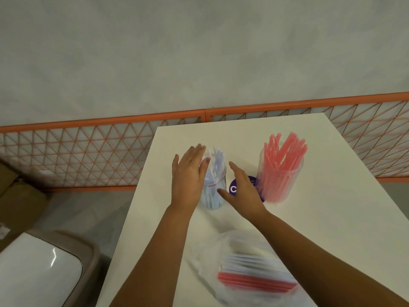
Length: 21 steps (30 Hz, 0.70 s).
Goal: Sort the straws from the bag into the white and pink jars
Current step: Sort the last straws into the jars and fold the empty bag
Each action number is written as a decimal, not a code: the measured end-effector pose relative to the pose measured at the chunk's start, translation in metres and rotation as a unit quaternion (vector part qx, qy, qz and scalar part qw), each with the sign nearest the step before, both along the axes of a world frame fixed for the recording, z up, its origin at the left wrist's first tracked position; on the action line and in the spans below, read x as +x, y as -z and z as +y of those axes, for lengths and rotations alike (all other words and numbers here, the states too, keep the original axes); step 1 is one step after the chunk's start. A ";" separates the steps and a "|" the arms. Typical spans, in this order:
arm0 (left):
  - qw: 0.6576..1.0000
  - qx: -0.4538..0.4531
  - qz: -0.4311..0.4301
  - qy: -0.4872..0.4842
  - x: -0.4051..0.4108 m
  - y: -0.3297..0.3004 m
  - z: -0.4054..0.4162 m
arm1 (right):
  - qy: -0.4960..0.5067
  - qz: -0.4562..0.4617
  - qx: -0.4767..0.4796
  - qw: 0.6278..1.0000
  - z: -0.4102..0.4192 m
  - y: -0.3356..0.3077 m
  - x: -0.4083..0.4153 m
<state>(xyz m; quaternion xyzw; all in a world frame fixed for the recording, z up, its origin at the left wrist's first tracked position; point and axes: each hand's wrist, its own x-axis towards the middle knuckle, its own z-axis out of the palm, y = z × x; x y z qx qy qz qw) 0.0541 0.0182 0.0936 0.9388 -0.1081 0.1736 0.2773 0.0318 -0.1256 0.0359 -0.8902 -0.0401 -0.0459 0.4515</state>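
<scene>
1. Fingers (200, 151) of the left hand (188, 176) are straight and spread, holding nothing; their tips are blurred. They lie against the left side of a clear round jar (218, 185); whether they touch it can't be told.
2. Right hand (243, 191) has its fingers (235, 171) extended too, thumb out toward the jar, gripping nothing. Palm faces left, just right of the same jar, w/ a small gap visible.
3. Between the two sets of fingers: the jar, transparent plastic, cylinder shape, upright, filled w/ thin white straws (215, 161) that fan out above the rim.
4. Right of the right fingers, near but apart: a second clear jar (280, 180), upright, packed w/ smooth pink straws (285, 149) leaning right.
5. Partly under the right hand: a purple round sticker (233, 189) w/ a white letter.
6. Nearer the person than both hands, between the forearms: a thin, crinkly see-through bag (221, 251) lying flat, blurred, w/ white straws and pink straws (256, 281) inside, lying sideways.
7. All on a matte white table (343, 218), rectangular. Beyond the fingers: an orange wire-mesh fence (88, 156).
</scene>
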 end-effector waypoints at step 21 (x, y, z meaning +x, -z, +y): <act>0.932 0.117 0.302 0.163 -0.144 0.141 -0.006 | -0.151 0.145 -0.243 0.947 -0.038 0.086 -0.129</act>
